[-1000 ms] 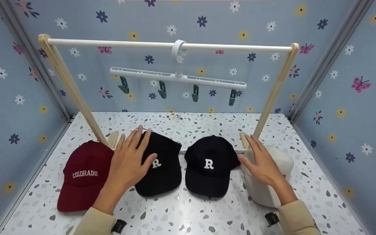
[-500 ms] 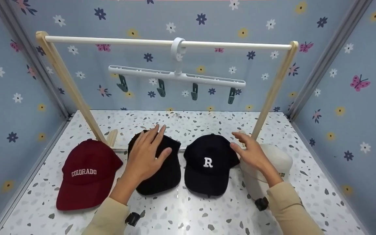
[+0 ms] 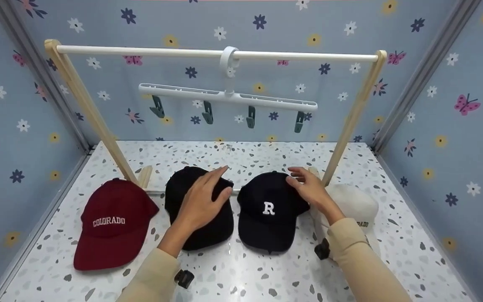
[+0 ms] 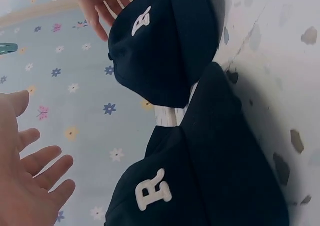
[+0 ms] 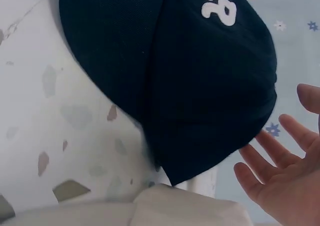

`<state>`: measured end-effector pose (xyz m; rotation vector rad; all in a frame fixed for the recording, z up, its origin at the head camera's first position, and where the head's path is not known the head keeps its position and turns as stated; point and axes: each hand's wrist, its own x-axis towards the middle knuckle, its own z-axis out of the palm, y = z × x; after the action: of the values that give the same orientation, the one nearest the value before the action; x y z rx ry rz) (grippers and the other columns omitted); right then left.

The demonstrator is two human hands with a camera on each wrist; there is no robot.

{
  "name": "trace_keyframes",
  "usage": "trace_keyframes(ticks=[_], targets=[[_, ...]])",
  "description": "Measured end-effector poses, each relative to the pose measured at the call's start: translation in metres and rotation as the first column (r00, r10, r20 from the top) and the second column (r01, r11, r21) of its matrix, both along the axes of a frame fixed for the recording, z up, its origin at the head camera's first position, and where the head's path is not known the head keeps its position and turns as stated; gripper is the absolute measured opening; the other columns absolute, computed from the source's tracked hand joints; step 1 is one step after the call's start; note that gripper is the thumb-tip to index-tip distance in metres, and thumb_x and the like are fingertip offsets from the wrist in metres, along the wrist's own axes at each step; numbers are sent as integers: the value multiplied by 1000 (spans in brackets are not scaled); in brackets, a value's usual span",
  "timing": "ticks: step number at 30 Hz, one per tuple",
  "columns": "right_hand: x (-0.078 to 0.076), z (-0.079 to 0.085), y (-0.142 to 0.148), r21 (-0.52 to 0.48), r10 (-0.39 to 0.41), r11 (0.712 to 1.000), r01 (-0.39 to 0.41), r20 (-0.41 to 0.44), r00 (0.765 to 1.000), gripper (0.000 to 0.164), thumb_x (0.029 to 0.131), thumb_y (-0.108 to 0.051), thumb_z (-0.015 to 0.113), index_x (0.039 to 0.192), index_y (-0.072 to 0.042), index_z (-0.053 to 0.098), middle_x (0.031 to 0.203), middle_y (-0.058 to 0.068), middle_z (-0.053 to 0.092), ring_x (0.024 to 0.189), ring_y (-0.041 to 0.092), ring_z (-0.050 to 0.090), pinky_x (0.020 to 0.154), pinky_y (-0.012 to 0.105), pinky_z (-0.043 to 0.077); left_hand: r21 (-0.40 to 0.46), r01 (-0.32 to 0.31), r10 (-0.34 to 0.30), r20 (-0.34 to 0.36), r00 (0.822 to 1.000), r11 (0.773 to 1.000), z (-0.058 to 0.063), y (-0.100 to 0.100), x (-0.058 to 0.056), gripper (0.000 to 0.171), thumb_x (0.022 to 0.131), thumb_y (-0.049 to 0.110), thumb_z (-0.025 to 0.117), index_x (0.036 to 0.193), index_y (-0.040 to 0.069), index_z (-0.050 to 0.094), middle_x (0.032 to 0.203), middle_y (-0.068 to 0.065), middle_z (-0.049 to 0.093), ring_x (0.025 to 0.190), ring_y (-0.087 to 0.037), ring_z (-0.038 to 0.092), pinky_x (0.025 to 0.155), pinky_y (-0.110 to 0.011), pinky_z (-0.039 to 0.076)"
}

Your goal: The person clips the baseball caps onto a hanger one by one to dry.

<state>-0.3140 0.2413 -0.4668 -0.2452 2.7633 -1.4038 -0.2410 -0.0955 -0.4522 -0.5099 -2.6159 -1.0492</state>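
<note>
My left hand [image 3: 203, 201] is over the black cap [image 3: 214, 233], its fingers extended toward the back right; in the head view it hides that cap's white R. The left wrist view shows this hand [image 4: 30, 171] apart from the cap, whose R [image 4: 153, 189] is visible there. Beside it lies a navy cap [image 3: 266, 233], also with a white R. My right hand [image 3: 310, 193] is at the right of the navy cap's crown, fingers loosely bent. In the right wrist view its fingertips [image 5: 245, 153] are close to the crown; contact cannot be told.
A maroon COLORADO cap [image 3: 111, 235] lies at left. A cream cap [image 3: 352, 201] sits at right, partly behind my right forearm. Over the speckled table [image 3: 233, 153] stands a wooden rack [image 3: 346, 126]. From its bar hangs a white hanger [image 3: 233, 97] with several dark green clips [image 3: 250, 117].
My left hand has moved right across the black cap. My right hand has moved left from the cream cap to the navy cap's crown. The caps have stayed in place.
</note>
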Motion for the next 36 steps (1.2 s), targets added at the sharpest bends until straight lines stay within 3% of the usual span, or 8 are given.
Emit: trace_keyframes(ticks=[8,17,27,32,36], targets=[[-8,-10,-9,-38,-21,999,23,41,999,48,109,-31,60,151,-7,57,147,22,61,139,38,56,119,52,39,47,1,-3,47,999,999,-10,7,-1,59,107,53,58,161,29,48,160,-8,53,146,-37,49,117,-62,40],[-14,-14,-13,-28,-39,999,41,51,998,45,109,-31,59,145,-4,62,139,22,65,133,37,59,118,52,40,68,-7,2,85,996,998,-12,14,-2,55,108,47,60,159,31,50,159,-8,54,146,-37,49,117,-62,40],[-14,-14,-13,-65,-43,997,46,50,998,36,107,-27,64,134,-4,69,126,18,71,120,34,64,110,48,45,70,16,-21,73,997,997,-16,20,-5,53,109,43,61,158,28,51,159,-9,54,148,-38,47,119,-62,37],[-13,-14,-11,-116,-48,992,58,90,995,33,105,-26,66,130,-5,71,117,14,72,109,28,65,103,41,47,67,11,-17,86,996,998,-19,20,-5,53,108,44,61,158,28,52,158,-9,54,148,-38,47,119,-62,37],[-12,-11,-9,-142,-24,989,34,70,997,30,105,-23,68,129,-5,71,107,9,70,98,22,63,94,34,47,64,5,-11,87,996,998,-20,21,-6,52,108,44,61,158,29,52,157,-8,56,147,-38,48,118,-63,38]])
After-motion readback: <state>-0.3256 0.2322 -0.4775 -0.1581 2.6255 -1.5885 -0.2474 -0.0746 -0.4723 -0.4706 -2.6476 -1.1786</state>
